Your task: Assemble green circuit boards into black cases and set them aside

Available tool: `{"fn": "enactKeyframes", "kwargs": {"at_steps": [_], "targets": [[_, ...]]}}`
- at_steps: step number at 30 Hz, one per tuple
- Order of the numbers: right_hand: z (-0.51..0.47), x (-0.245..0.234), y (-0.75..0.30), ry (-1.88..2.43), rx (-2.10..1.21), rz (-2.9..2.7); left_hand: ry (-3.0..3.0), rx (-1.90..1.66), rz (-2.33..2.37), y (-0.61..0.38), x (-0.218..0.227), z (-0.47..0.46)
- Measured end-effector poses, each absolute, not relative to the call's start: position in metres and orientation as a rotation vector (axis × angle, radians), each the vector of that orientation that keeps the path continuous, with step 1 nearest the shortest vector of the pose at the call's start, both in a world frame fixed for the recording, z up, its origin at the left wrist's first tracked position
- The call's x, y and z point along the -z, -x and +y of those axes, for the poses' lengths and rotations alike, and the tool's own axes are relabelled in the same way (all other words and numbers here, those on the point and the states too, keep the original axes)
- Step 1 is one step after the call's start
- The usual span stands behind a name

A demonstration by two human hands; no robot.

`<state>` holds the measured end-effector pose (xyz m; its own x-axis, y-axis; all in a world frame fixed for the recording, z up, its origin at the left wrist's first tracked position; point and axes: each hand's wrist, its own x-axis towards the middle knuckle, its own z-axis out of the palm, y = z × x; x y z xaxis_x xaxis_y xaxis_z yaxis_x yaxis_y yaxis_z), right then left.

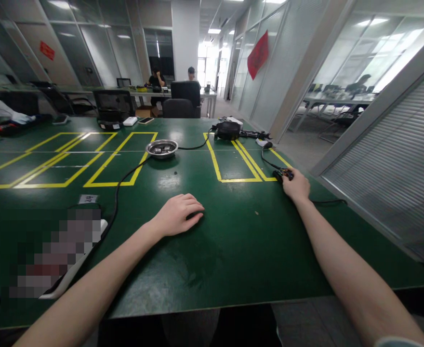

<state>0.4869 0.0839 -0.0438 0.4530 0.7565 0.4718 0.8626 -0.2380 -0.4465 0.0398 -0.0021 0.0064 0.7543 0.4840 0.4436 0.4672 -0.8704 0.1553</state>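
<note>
My left hand (178, 215) rests on the green tabletop with its fingers loosely bent. There is a gap between thumb and fingers, and nothing shows in it. At the right side of the table, my right hand (297, 186) has its fingers closed on a small black device with orange wires (283, 174); its exact kind is unclear and the hand covers part of it. Just beyond lies a black cable (266, 156) with a rounded black end. A round metal dish (162, 149) holding several small shiny metal pieces stands farther off, left of centre.
Yellow tape outlines (239, 180) mark the green table (212, 270). A black bundle of gear (228, 130) lies at the back. On the left, a white-edged object (98, 233) is mostly blurred out, with a black cable (116, 197) beside it. Chairs and people are beyond.
</note>
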Motion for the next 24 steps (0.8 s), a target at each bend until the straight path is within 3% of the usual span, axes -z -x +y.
{"fn": "enactKeyframes", "kwargs": {"at_steps": [11, 20, 24], "targets": [[0.075, 0.019, -0.441, 2.09, -0.067, -1.489, -2.901, -0.72, 0.787, -0.04, -0.007, -0.002], [0.019, 0.016, -0.312, 0.971, -0.711, -2.227, -2.87, -0.749, 0.817, -0.043, -0.012, -0.01], [-0.006, 0.008, -0.285, 0.705, -0.892, -2.369, -2.799, -0.625, 0.852, -0.048, -0.014, -0.016]]}}
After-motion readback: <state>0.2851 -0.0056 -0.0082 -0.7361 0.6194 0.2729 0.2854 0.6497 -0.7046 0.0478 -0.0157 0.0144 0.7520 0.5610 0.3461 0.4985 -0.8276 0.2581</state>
